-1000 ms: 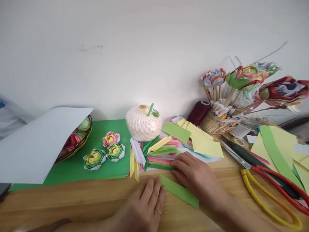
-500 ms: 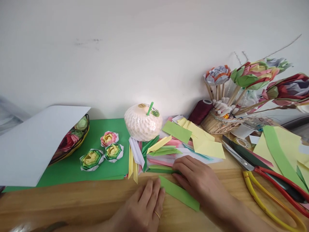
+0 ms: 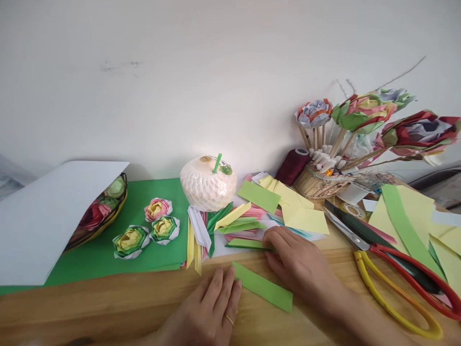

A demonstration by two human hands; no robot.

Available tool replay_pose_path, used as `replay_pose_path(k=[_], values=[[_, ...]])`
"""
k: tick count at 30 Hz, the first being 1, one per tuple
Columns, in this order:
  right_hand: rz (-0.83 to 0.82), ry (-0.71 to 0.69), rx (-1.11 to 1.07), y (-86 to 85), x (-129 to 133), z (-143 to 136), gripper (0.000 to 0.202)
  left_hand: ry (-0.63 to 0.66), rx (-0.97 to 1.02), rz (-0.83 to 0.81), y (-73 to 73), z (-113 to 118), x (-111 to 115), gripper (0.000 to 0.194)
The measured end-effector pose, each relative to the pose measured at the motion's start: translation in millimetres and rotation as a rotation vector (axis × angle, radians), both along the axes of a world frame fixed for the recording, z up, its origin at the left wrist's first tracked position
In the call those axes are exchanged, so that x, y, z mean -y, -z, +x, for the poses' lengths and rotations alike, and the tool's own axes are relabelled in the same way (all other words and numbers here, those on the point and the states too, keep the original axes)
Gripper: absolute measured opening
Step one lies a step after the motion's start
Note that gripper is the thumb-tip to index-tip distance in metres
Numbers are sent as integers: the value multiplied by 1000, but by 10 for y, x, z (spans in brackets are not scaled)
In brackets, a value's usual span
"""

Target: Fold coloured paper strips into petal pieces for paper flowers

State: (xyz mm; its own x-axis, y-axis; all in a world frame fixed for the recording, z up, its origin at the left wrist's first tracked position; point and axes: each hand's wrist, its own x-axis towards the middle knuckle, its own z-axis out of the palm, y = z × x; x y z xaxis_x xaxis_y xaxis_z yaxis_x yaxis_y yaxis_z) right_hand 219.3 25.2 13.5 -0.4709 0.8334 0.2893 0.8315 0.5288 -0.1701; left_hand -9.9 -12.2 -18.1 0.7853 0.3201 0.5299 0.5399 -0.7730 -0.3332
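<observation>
The left hand (image 3: pixel 209 312) lies flat and open, palm down on the wooden tabletop (image 3: pixel 108 302), its fingertips pressing the near-left end of a light green folded paper strip (image 3: pixel 264 288). It grips nothing; a thin gold ring sits on one finger. The right hand (image 3: pixel 298 264) also rests palm down with loosely spread fingers, its heel over the strip's far edge and its fingertips touching a darker green folded paper piece (image 3: pixel 245 243) that lies just behind the strip. Neither hand closes around anything.

The strip lies flat on the wood between the two hands, running diagonally from near the left fingertips down toward the right wrist.

Behind the right hand's fingers spreads a loose heap of folded paper pieces in pink, yellow, green and white (image 3: pixel 230 221), and behind that stands a round white netted ball with a green straw (image 3: pixel 208 185). Pale yellow and green cut paper rectangles (image 3: pixel 295 211) lie to the right of it. Farther right are large scissors with red and yellow handles (image 3: pixel 392 269), and a woven basket holding paper flowers on wooden sticks (image 3: pixel 324 178). To the left, three small folded paper rosettes (image 3: pixel 147 230) sit on a green paper sheet (image 3: pixel 108 254), beside a basket of paper flowers partly under a white sheet (image 3: pixel 46 216).
</observation>
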Motion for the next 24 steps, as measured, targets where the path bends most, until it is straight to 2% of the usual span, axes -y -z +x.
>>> replay_pose_path(k=[10,13,15,17,20,24], values=[[-24,-58,-50,8,0,-29,14,-7,-20,-25,1,-17,8,29],[22,-70,-92,-39,22,-31,9,-9,-5,-26,-1,-18,9,28],[33,-88,-115,-95,53,-39,12,-14,4,-29,3,-18,16,28],[-18,-116,-97,-147,97,-54,18,-31,14,-35,9,-19,25,26],[-187,-122,-9,-166,170,-86,10,-45,27,-29,19,-19,37,23],[-326,-45,42,-96,241,-124,29,-41,3,-31,26,-21,44,24]])
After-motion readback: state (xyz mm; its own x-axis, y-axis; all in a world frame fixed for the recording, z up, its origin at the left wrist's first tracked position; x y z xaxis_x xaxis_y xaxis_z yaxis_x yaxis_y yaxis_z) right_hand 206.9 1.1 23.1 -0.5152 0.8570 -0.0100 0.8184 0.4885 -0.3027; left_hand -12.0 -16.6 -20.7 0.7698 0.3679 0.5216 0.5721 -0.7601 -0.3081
